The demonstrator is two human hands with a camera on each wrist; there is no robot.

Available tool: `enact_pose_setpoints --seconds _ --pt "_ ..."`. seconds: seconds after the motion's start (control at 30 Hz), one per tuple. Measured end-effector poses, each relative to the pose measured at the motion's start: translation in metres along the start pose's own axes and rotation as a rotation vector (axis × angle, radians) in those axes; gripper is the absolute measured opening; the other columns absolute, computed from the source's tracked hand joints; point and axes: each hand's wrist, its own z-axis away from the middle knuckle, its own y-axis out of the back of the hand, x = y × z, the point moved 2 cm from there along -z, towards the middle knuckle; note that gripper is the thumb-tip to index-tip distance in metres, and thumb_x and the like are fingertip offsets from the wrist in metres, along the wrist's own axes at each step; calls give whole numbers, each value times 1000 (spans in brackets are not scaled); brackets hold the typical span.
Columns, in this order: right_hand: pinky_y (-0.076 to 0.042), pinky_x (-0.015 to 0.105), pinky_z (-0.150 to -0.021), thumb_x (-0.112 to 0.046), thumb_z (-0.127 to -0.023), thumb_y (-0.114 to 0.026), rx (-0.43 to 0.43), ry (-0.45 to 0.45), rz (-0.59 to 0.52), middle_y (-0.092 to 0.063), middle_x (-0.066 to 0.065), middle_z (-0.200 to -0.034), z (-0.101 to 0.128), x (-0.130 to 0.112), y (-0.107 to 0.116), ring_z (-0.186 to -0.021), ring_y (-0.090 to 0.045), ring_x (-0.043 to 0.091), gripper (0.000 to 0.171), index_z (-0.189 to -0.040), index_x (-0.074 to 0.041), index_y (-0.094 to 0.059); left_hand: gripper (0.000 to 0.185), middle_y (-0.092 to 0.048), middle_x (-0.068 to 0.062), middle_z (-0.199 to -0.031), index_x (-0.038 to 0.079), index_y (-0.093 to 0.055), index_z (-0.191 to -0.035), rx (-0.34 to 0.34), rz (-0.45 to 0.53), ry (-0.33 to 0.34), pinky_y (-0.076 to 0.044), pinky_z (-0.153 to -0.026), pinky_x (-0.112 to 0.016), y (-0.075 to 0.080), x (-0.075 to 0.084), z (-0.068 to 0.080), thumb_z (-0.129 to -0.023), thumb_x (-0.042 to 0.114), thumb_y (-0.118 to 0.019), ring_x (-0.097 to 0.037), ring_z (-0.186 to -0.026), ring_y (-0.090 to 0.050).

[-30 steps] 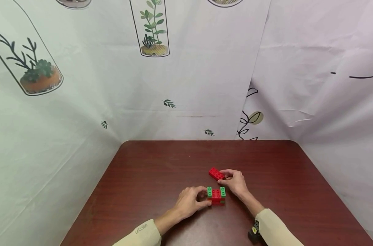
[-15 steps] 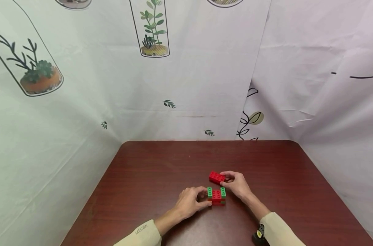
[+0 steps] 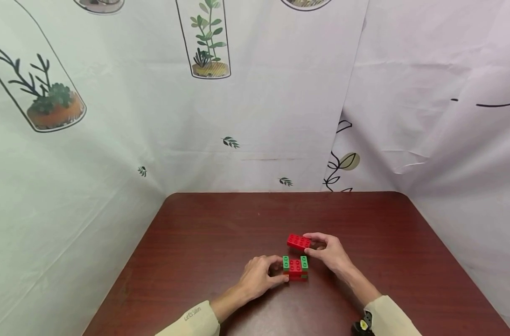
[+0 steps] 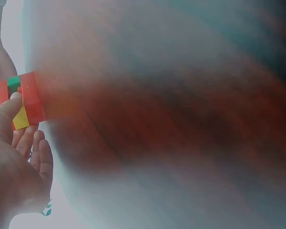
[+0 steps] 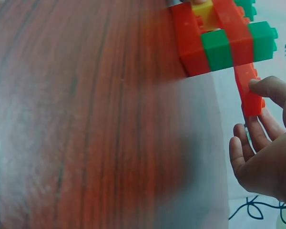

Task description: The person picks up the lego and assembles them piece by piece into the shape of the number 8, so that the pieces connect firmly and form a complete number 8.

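- Two hands work close together here: your left hand point(image 3: 259, 275) sits nearest you, thumb and fingers curled against the left end of the block stack point(image 3: 295, 268), holding it down on the table point(image 3: 204, 233).
- Just right of that grip, the block stack shows red and green on top, with a yellow piece lower down seen from the right wrist view point(image 5: 203, 10). It should handle as hard, light, stiff plastic, so steady it by its side walls, as you do now, not by the studs.
- Beyond the stack, your right hand point(image 3: 328, 252) pinches the red brick point(image 3: 298, 241) at its right end, thumb on one long side and fingers on the other; the brick sticks out to the left of the grip, clear of the stack and seemingly lifted off the table.
- Judge that brick smooth and a little slippery: an end pinch lets it swivel, so a hold nearer its middle would be firmer.
- Farthest out, printed curtains point(image 3: 255, 102) stand behind the table.
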Motion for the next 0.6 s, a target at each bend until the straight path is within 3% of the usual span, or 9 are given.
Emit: enact_pose_setpoints --seconds 0.3,0.6 --pt "-53 26 -74 -6 -89 -86 -8 23 -26 -75 12 -114 5 -6 11 -91 -60 25 39 -127 -3 -75 45 -75 13 -101 18 -78 -120 0 23 37 -50 -77 -27 0 0 2 -89 50 -85 -1 -87 -62" --pt "-53 26 -75 -9 -90 -86 -23 41 -30 -74 13 -120 15 -15 16 -94 -59 26 41 -130 -5 -74 48 -78 9 -108 21 -77 -125 104 62 -8 -52 -81 -32 5 -1 2 -92 55 -79 -3 -86 -68"
